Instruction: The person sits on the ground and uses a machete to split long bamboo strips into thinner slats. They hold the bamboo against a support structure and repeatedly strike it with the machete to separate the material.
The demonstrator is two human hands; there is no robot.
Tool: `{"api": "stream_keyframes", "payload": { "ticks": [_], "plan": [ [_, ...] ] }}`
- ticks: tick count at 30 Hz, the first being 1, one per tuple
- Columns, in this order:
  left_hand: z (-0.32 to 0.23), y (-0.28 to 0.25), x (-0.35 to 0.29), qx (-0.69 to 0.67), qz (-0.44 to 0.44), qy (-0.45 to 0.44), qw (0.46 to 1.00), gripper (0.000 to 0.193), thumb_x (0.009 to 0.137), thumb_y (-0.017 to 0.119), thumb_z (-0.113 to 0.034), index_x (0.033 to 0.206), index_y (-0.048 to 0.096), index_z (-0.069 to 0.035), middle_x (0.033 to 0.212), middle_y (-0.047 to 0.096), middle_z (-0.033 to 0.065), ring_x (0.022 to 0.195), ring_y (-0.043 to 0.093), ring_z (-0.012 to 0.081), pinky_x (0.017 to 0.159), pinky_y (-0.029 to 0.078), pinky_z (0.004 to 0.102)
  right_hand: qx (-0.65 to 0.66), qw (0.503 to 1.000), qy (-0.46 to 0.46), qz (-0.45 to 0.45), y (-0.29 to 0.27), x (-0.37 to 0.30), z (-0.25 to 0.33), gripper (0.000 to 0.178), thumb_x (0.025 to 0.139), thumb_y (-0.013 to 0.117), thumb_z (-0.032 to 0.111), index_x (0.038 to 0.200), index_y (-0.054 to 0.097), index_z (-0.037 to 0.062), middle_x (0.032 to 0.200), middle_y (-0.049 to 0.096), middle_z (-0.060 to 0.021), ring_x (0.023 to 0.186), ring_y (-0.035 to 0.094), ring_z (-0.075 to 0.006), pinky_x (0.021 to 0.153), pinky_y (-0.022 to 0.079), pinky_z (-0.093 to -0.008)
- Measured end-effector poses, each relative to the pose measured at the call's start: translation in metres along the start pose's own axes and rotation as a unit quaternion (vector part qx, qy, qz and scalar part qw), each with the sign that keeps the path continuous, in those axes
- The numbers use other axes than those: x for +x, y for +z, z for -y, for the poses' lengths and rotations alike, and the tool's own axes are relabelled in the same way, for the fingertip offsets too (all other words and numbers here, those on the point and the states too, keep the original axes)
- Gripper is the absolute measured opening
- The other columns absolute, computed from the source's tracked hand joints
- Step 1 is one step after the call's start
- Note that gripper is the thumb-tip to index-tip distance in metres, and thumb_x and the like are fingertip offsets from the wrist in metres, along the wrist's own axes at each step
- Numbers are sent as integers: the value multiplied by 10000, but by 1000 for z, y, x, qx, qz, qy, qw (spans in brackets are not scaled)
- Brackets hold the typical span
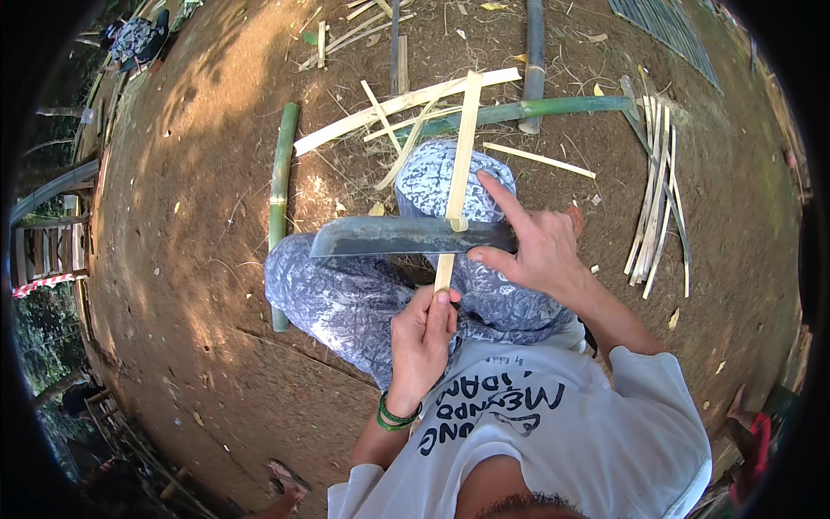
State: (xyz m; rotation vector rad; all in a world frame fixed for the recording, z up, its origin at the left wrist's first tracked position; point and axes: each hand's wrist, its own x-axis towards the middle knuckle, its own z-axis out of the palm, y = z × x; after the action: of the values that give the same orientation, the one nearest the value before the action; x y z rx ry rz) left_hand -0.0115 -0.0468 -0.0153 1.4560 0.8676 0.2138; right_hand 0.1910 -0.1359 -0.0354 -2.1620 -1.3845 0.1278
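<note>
My left hand [421,337] pinches the near end of a pale bamboo strip [465,143], thumb on top. The strip runs away from me, over my raised knee. Across it lies a broad dark machete [380,237], its blade pointing left. A small curl of bamboo shows where the blade's far edge meets the strip. My right hand [546,249] grips the machete at its right end, thumb along the blade and index finger stretched toward the strip. The handle is hidden in that hand.
A green bamboo pole [282,190] lies left of my legs, another pole [571,105] beyond my knee. Split strips [653,203] are piled at the right on bare earth [199,285]. A slatted panel [670,39] lies far right. Another person's foot [290,480] shows lower left.
</note>
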Motion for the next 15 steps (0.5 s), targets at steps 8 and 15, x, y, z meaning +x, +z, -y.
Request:
{"api": "stream_keyframes", "payload": {
  "ticks": [8,15],
  "plan": [
    [6,-8,-28,33,-15,-1,999,251,1076,475,-186,1009,629,0,652,492,-38,563,397,14,492,300,194,-7,1000,-3,2,-5,0,4,985,781,707,673,1521,406,98,485,553,-98,425,603,-294,465,492,-433],
    [15,-16,-52,53,-31,-28,998,222,1060,493,-139,991,647,4,600,505,-1,538,434,43,489,350,238,4,1000,-5,-6,-1,-2,1,985,780,693,690,1515,413,97,479,554,-106,433,611,-313,466,492,-449]
  ]
}}
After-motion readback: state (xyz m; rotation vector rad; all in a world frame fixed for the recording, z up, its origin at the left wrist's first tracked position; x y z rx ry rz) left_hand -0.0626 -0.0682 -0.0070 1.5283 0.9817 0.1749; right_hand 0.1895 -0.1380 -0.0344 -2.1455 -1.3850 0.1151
